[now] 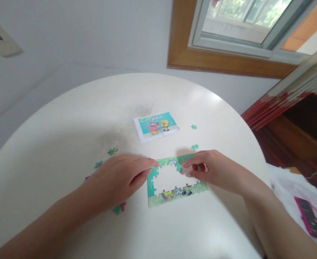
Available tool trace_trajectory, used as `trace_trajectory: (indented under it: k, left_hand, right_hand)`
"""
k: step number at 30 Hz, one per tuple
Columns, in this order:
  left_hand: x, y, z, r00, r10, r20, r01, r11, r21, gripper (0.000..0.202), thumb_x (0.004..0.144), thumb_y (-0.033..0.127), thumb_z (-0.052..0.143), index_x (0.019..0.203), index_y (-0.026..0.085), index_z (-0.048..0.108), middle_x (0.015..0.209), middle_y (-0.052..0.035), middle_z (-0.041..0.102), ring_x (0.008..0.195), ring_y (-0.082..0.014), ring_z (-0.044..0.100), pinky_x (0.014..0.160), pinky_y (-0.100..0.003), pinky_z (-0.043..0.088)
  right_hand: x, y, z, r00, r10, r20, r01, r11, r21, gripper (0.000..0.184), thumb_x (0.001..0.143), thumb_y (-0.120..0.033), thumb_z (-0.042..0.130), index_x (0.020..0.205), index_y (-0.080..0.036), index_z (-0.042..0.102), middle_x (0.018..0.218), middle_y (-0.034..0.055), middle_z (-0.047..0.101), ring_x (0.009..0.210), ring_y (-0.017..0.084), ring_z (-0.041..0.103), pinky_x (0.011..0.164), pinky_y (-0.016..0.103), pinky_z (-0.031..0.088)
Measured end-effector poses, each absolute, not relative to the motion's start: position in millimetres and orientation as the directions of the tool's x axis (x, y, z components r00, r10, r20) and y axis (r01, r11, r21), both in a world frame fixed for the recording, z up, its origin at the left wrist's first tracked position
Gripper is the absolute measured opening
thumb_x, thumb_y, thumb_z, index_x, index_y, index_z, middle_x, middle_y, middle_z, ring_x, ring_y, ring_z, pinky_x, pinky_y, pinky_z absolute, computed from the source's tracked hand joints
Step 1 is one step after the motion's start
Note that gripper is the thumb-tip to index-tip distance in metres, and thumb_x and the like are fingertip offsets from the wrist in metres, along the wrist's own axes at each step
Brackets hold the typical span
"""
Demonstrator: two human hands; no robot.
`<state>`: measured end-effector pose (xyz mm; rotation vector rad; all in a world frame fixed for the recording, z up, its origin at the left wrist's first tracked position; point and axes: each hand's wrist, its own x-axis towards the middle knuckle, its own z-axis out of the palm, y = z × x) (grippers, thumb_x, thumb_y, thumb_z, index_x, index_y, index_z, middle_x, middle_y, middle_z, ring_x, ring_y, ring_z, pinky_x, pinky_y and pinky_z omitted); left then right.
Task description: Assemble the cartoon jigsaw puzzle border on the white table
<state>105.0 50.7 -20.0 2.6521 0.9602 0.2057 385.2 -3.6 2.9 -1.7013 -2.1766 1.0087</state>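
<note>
A partly assembled jigsaw puzzle (151, 202) lies on the white round table, its border joined around a bare middle. My left hand (120, 176) presses its index finger and thumb, close together, onto the puzzle's upper left corner. Over the upper right part, my right hand (209, 169) has thumb and index finger pinched at a teal puzzle piece (178, 167), beside the grey cartoon head in the top row. Its other fingers curl under and are partly hidden. Beyond the puzzle lies a reference picture (155, 126) of the cartoon characters.
Loose pieces (119, 208) lie around my left hand, some partly covered by it. Two small teal pieces (194, 127) sit at the right of the picture. The table (67, 111) curves along the wall and window. A pink-edged phone (309, 217) rests at lower right.
</note>
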Motion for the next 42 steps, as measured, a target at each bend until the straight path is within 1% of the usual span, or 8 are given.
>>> trace_trajectory:
  k: [9, 19, 26, 29, 32, 35, 38, 42]
  left_hand:
    - [105.3, 51.4, -24.3, 0.757, 0.654, -0.004, 0.614, -0.708, 0.348, 0.038, 0.098, 0.032, 0.038, 0.114, 0.03, 0.071, 0.11, -0.0039, 0.077, 0.097, -0.0265, 0.071, 0.087, -0.043, 0.055]
    - [104.3, 50.4, -24.9, 0.799, 0.6, -0.041, 0.566, -0.727, 0.389, 0.04, 0.096, 0.026, 0.04, 0.12, 0.032, 0.071, 0.105, -0.0029, 0.078, 0.092, -0.0277, 0.072, 0.081, -0.045, 0.056]
    - [106.0, 51.6, -25.4, 0.812, 0.582, -0.034, 0.547, -0.742, 0.387, 0.039, 0.097, 0.026, 0.039, 0.121, 0.03, 0.07, 0.106, -0.0033, 0.078, 0.092, -0.0268, 0.072, 0.079, -0.044, 0.056]
    - [105.7, 51.8, -26.2, 0.817, 0.576, -0.019, 0.539, -0.752, 0.379, 0.04, 0.097, 0.025, 0.039, 0.121, 0.03, 0.07, 0.106, -0.0034, 0.078, 0.091, -0.0265, 0.072, 0.079, -0.044, 0.057]
    - [104.7, 51.6, -27.1, 0.814, 0.58, -0.004, 0.542, -0.757, 0.365, 0.039, 0.096, 0.025, 0.039, 0.12, 0.03, 0.07, 0.105, -0.0039, 0.078, 0.089, -0.0262, 0.073, 0.078, -0.043, 0.057]
    - [104.3, 51.2, -27.4, 0.813, 0.583, 0.006, 0.544, -0.762, 0.351, 0.039, 0.097, 0.026, 0.039, 0.122, 0.029, 0.069, 0.105, -0.0047, 0.078, 0.088, -0.0256, 0.073, 0.079, -0.042, 0.058]
    - [104.0, 50.8, -27.7, 0.81, 0.586, 0.011, 0.548, -0.764, 0.341, 0.04, 0.098, 0.026, 0.038, 0.124, 0.028, 0.068, 0.103, -0.0048, 0.078, 0.086, -0.0245, 0.073, 0.08, -0.041, 0.057]
    - [102.8, 51.0, -27.4, 0.783, 0.622, -0.019, 0.594, -0.739, 0.318, 0.037, 0.097, 0.028, 0.043, 0.126, 0.03, 0.066, 0.111, -0.0029, 0.077, 0.094, -0.0247, 0.072, 0.084, -0.04, 0.056]
  right_hand:
    - [386.4, -6.8, 2.3, -0.395, 0.87, -0.295, 0.767, 0.136, -0.627, 0.027, 0.083, -0.015, 0.061, 0.102, -0.025, 0.078, 0.077, -0.0009, 0.071, 0.062, 0.01, 0.057, 0.059, 0.022, 0.041]
    - [385.2, -8.5, 7.0, -0.427, 0.853, -0.299, 0.761, 0.161, -0.629, 0.028, 0.082, -0.011, 0.059, 0.098, -0.027, 0.076, 0.083, -0.0024, 0.074, 0.066, 0.012, 0.062, 0.063, 0.023, 0.044]
    - [389.4, -14.8, 8.4, -0.425, 0.858, -0.29, 0.764, 0.169, -0.622, 0.038, 0.084, -0.018, 0.064, 0.12, -0.029, 0.072, 0.094, 0.0022, 0.077, 0.071, 0.015, 0.067, 0.068, 0.026, 0.048]
    - [390.7, -13.2, 9.5, -0.437, 0.859, -0.268, 0.747, 0.18, -0.64, 0.028, 0.087, -0.019, 0.062, 0.111, -0.029, 0.074, 0.091, 0.0009, 0.076, 0.07, 0.014, 0.065, 0.067, 0.026, 0.047]
    - [386.8, -7.0, 7.0, -0.348, 0.918, -0.189, 0.766, 0.163, -0.622, 0.016, 0.089, -0.02, 0.062, 0.096, -0.026, 0.076, 0.085, 0.0004, 0.072, 0.069, 0.013, 0.061, 0.066, 0.026, 0.046]
    - [377.9, -0.9, -0.3, -0.266, 0.958, -0.11, 0.81, 0.16, -0.565, 0.016, 0.085, -0.02, 0.069, 0.099, -0.022, 0.075, 0.094, 0.0049, 0.069, 0.084, 0.017, 0.063, 0.077, 0.03, 0.048]
    - [368.9, 2.0, -6.8, -0.264, 0.961, -0.083, 0.834, 0.184, -0.52, 0.022, 0.082, -0.023, 0.073, 0.104, -0.019, 0.072, 0.099, 0.0078, 0.066, 0.097, 0.023, 0.062, 0.089, 0.038, 0.048]
    - [364.4, 2.8, -8.3, -0.28, 0.954, -0.11, 0.839, 0.187, -0.51, 0.024, 0.082, -0.02, 0.072, 0.106, -0.018, 0.071, 0.101, 0.0083, 0.065, 0.1, 0.024, 0.062, 0.092, 0.04, 0.048]
